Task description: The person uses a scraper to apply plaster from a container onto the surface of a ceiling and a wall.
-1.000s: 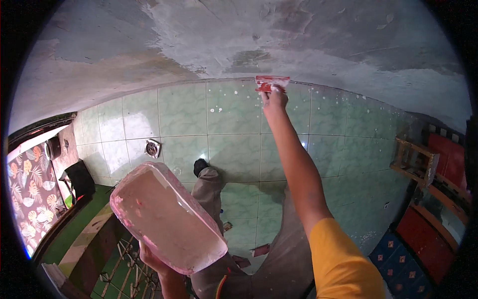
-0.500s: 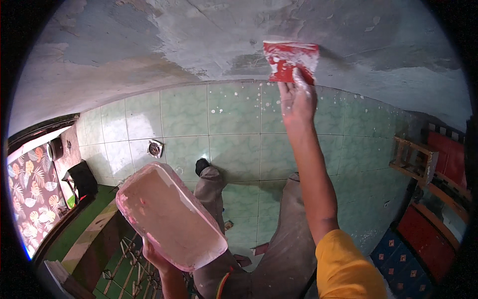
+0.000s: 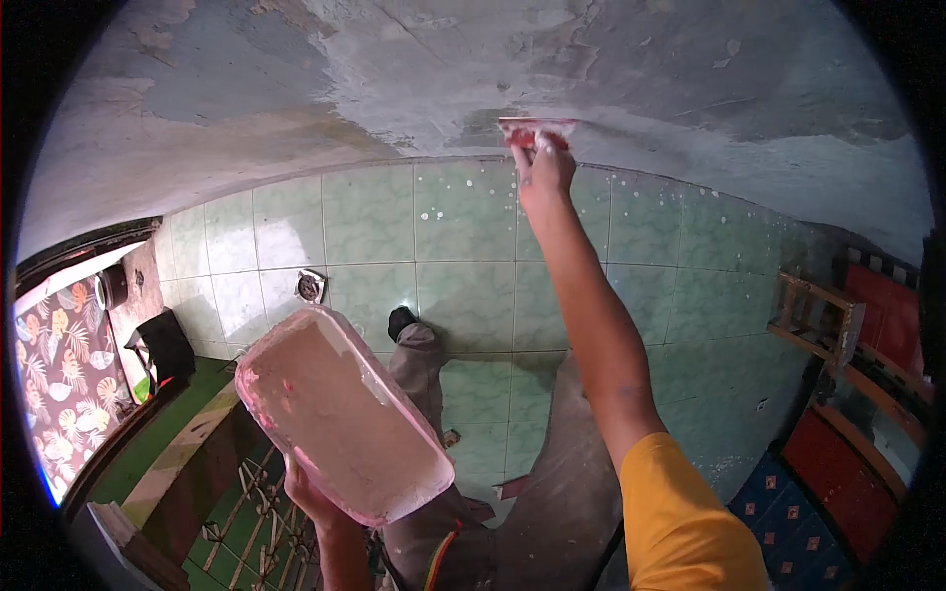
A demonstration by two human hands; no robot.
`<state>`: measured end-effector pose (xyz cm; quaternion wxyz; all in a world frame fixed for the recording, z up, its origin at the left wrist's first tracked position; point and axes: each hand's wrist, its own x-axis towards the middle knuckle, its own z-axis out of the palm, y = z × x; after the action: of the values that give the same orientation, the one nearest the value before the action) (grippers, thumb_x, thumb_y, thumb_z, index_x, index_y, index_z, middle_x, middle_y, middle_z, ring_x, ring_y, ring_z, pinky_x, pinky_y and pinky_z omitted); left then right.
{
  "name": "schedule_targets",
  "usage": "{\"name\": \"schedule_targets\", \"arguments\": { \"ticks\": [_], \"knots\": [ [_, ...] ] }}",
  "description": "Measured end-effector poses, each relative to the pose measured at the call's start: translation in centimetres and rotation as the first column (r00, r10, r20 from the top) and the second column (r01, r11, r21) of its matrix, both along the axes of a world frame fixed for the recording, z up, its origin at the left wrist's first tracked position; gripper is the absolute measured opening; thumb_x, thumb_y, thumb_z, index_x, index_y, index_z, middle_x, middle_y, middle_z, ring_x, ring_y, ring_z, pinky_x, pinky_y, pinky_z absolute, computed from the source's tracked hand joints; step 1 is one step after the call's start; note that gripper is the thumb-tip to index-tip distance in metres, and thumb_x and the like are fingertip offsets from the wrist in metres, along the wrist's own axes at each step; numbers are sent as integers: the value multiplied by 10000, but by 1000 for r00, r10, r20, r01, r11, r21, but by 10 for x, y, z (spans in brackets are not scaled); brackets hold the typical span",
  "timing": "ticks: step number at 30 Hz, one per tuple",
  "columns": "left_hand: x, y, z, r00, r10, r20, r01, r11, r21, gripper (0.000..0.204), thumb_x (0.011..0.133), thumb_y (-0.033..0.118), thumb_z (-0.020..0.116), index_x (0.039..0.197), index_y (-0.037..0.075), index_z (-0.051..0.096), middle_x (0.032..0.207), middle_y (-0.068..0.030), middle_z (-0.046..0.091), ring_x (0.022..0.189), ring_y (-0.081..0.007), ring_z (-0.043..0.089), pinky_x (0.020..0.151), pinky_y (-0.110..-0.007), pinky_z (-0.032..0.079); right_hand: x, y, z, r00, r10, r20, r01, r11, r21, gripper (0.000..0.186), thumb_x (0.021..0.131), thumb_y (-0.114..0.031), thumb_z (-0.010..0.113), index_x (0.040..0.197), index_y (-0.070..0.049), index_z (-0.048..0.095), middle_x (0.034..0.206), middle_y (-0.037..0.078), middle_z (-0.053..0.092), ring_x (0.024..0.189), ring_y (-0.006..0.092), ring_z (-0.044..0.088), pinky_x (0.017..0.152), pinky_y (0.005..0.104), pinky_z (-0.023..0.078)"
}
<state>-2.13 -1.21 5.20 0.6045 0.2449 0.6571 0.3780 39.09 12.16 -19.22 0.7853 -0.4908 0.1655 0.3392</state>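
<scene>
My right hand grips a red putty scraper, its blade edge against the grey wall just above the floor line. White paste smears the scraper and my fingers. At the lower left my left hand holds a pink rectangular tub from beneath, tilted in front of my legs. Pale paste coats the inside of the tub. The wall has patches of lighter and darker grey coating.
Green floor tiles carry white drips near the wall. An ashtray-like dish lies on the left. A wooden frame stands at the right, and a metal grille at the lower left. A patterned curtain hangs at far left.
My right hand has moved left and nearer to me along the wall, and the scraper has turned so its face looks narrower. The tub has shifted slightly.
</scene>
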Motion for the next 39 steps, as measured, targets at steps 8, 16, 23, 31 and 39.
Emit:
{"name": "schedule_targets", "arguments": {
  "ticks": [8, 16, 23, 31, 39],
  "knots": [
    [-13, 3, 16, 989, -39, -145, 37, 999, -12, 513, 1075, 366, 321, 1391, -15, 456, 1272, -142, 589, 1112, -254, 616, 954, -390, 516, -20, -42, 163, 998, 34, 61, -47, 974, 222, 256, 994, -38, 546, 1218, 77, 497, 1191, 154, 581, 1078, 248, 635, 1058, 406, 522],
    [58, 21, 32, 941, 339, 16, -338, 940, -35, 359, 1073, 246, 412, 1187, -40, 597, 1005, -102, 671, 818, -191, 677, 697, -306, 564, -15, -35, -1, 987, 32, -159, -50, 992, -113, 317, 965, -22, 558, 1274, 12, 495, 1209, 129, 578, 1054, 253, 641, 955, 389, 589],
    [-18, 4, 13, 989, -6, -151, 8, 1000, 10, 512, 1078, 338, 326, 1380, -50, 467, 1253, -153, 601, 1088, -283, 632, 941, -399, 532, -30, 19, 57, 988, -60, -145, 79, 989, 126, 282, 969, -9, 550, 1243, 41, 503, 1199, 137, 574, 1054, 250, 628, 1059, 409, 529],
    [-20, 5, 16, 1000, -11, 26, 9, 996, 92, 522, 1083, 355, 327, 1372, -54, 474, 1267, -163, 593, 1100, -264, 628, 931, -392, 533, -29, -51, 99, 1000, -26, -15, 29, 961, 276, 315, 1006, -33, 521, 1300, 70, 468, 1253, 171, 582, 1191, 288, 599, 1101, 417, 496],
    [-6, -15, -11, 934, -47, -355, 84, 993, 88, 455, 1090, 274, 333, 1332, -65, 517, 1173, -147, 640, 999, -241, 664, 856, -356, 560, -2, -51, -103, 978, -39, -204, -4, 979, -206, 307, 1005, -139, 571, 1278, -12, 514, 1201, 112, 599, 1084, 247, 640, 939, 386, 590]
  ]
}}
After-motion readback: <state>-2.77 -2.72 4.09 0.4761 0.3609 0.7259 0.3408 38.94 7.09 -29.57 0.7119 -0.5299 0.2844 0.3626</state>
